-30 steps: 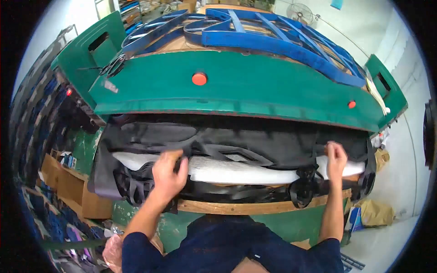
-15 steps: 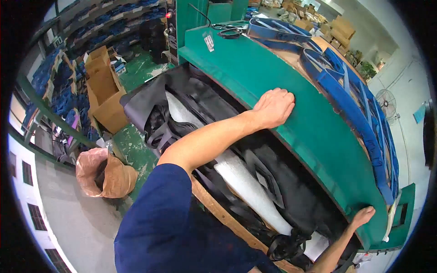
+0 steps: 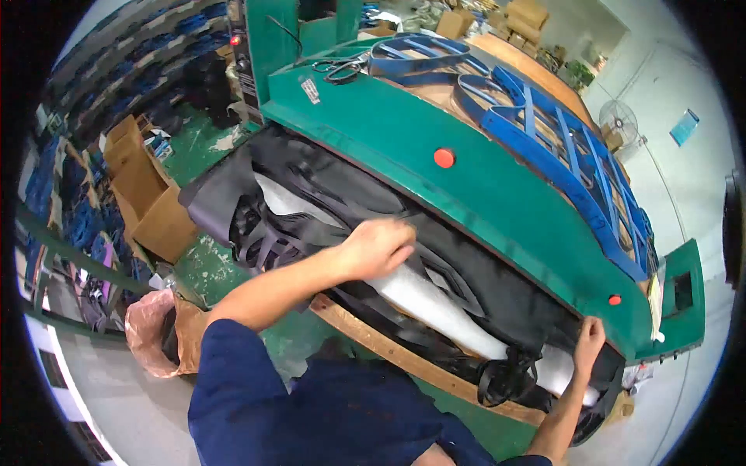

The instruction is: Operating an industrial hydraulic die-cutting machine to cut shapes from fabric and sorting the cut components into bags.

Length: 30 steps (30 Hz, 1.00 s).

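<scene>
Handling flat black sheeting (image 3: 505,299), seemingly, your left hand (image 3: 378,248) hangs half-curled, right hand (image 3: 590,339) clenched at four o'clock — holds unclear; next grip needs uncurling.

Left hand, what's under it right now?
White material shows to the upper left and lower right of your left hand, with black material alongside. What's directly beneath the hand is covered, so I can't tell whether the white continues.

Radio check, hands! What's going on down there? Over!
Left hand over black material; right hand near its right end; grips unclear. Black tangle across white strip.
</scene>
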### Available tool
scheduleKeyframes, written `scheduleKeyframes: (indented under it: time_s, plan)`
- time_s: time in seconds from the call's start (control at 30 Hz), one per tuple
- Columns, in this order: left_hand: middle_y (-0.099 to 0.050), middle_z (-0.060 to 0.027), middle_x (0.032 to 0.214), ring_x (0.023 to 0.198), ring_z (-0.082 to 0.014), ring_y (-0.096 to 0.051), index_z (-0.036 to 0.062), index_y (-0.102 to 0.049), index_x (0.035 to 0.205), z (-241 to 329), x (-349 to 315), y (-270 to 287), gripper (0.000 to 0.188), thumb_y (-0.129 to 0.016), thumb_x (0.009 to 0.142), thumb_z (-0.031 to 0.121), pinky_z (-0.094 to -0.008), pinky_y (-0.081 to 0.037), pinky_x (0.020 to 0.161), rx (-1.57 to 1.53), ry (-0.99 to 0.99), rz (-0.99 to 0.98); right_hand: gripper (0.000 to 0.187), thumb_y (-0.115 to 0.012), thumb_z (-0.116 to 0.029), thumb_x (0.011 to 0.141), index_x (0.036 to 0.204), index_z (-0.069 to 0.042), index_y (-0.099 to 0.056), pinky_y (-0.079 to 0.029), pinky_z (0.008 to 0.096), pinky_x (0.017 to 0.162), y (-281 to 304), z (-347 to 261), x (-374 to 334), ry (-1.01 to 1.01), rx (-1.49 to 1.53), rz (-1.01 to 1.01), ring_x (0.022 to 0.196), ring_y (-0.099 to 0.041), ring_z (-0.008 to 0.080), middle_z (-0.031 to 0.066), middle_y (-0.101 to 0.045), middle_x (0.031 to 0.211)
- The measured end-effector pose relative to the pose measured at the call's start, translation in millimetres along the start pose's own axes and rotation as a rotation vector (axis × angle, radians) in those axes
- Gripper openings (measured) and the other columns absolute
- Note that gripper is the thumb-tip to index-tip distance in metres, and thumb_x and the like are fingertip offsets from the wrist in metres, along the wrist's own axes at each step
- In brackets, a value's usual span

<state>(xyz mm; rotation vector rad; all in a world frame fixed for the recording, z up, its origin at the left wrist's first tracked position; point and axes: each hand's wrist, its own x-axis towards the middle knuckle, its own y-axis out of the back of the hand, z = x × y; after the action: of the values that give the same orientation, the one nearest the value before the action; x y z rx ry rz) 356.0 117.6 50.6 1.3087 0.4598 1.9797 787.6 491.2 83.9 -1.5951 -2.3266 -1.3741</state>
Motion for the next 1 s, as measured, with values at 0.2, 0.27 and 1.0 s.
scheduleKeyframes:
  time_s: [0.2, 0.27, 1.0]
  plan:
    - [-0.061, -0.0106, 0.076, 0.073, -0.0308, -0.061, 0.004, -0.061, 0.083, 36, -96, 5, 0.012, -0.068, 0.077, 0.012, -0.0409, -0.049, 0.064, -0.097, 0.076, -0.009, 0.016, -0.057, -0.009, 0.094, 0.084, 0.003, -0.061, -0.043, 0.0256, 0.061, -38, -112, -103, -0.053, -0.075, -0.155, 0.065, -0.051, 0.0097, 0.003, -0.058, 0.072]
    - [-0.06, -0.0084, 0.079, 0.076, -0.0277, -0.058, 0.0045, -0.061, 0.082, 45, -109, -1, 0.014, -0.07, 0.075, 0.013, -0.0391, -0.046, 0.067, -0.085, 0.111, -0.004, 0.012, -0.058, -0.005, 0.092, 0.084, 0.003, -0.062, -0.045, 0.0275, 0.063, -64, -133, -126, -0.013, -0.013, -0.176, 0.067, -0.056, 0.0131, 0.0059, -0.061, 0.072]
    - [-0.054, -0.0082, 0.073, 0.07, -0.0264, -0.055, 0.0056, -0.058, 0.075, 43, -141, -16, 0.014, -0.068, 0.074, 0.015, -0.0383, -0.043, 0.063, -0.043, -0.077, 0.056, 0.013, -0.058, -0.01, 0.089, 0.094, 0.001, -0.064, -0.046, 0.04, 0.077, -179, -218, -234, 0.224, -0.21, -0.188, 0.083, -0.058, 0.0333, 0.0156, -0.063, 0.087]
